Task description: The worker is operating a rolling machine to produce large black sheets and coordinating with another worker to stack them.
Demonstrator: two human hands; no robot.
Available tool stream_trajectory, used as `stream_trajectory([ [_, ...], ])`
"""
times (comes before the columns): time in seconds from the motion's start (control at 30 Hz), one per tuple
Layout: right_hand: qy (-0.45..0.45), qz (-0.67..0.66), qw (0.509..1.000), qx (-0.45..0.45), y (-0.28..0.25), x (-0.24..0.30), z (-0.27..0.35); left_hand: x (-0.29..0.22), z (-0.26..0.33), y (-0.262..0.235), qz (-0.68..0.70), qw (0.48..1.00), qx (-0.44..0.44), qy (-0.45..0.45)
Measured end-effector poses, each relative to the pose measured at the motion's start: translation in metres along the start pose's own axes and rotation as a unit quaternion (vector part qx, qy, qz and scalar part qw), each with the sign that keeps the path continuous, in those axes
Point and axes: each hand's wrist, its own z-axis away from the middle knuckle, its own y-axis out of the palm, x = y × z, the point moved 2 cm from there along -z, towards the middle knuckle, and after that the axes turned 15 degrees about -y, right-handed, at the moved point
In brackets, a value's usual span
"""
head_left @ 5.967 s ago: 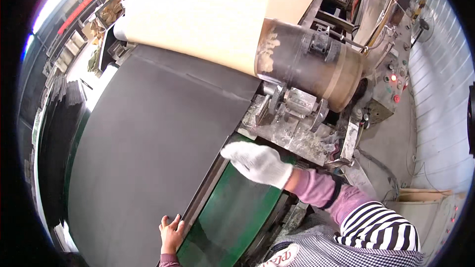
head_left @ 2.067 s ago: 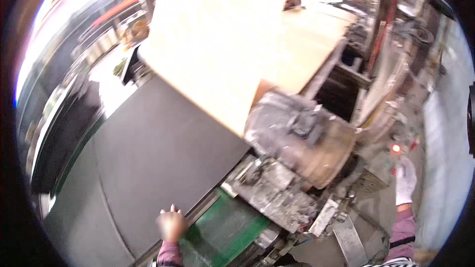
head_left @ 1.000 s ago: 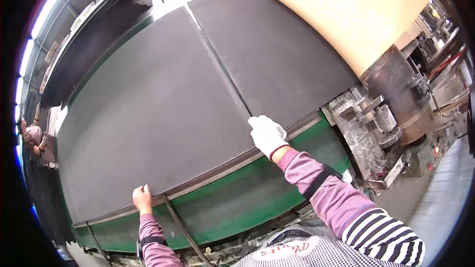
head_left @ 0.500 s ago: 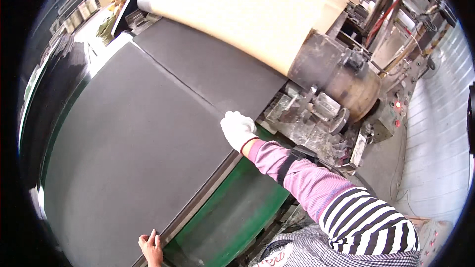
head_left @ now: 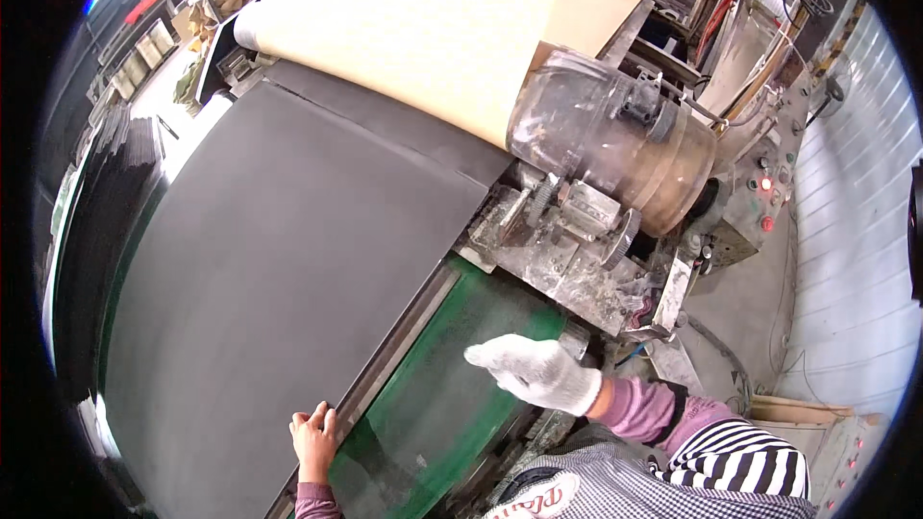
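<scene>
A large matte black sheet point(head_left: 279, 279) lies across the machine, its far edge close to a second black sheet point(head_left: 385, 130) at the roller. My bare left hand point(head_left: 313, 437) rests at the near right edge of the large sheet, fingertips on its surface and slightly apart. A metal rail point(head_left: 399, 332) runs along that edge. My right hand point(head_left: 534, 372), in a white knit glove, hovers over the green-edged belt point(head_left: 433, 380) with nothing visible in it. Its fingers stretch out to the left, close together.
Beyond the sheets is a wide roller covered in pale yellow material point(head_left: 404, 29). A worn cylindrical drum end point(head_left: 615, 139) and dirty gear fittings point(head_left: 586, 211) stand at the right. A control panel with a lit red button point(head_left: 766, 184) is farther right. Stacked black sheets point(head_left: 101, 221) stand left.
My right hand has left the joint between the sheets and drawn back over the belt. The sheets have moved toward the roller. My left hand has moved slightly forward along the edge.
</scene>
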Motion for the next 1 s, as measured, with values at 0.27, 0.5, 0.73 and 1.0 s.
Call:
stream_trajectory([
  [0.27, 0.346, 0.019, 0.934, -0.087, -0.174, 0.007, 0.093, -0.070, -0.033, 0.020, 0.018, 0.997, 0.006, 0.074],
  [0.5, 0.233, 0.500, 0.817, -0.169, -0.360, -0.098, 0.183, -0.153, -0.064, 0.023, -0.002, 0.989, 0.149, -0.003],
  [0.73, 0.369, 0.575, 0.722, -0.108, -0.493, -0.210, 0.212, -0.185, -0.088, 0.043, -0.021, 0.981, 0.114, 0.156],
  [1.0, 0.415, 0.556, 0.718, -0.053, -0.510, -0.229, 0.215, -0.160, -0.050, 0.052, -0.115, 0.961, -0.097, 0.231],
])
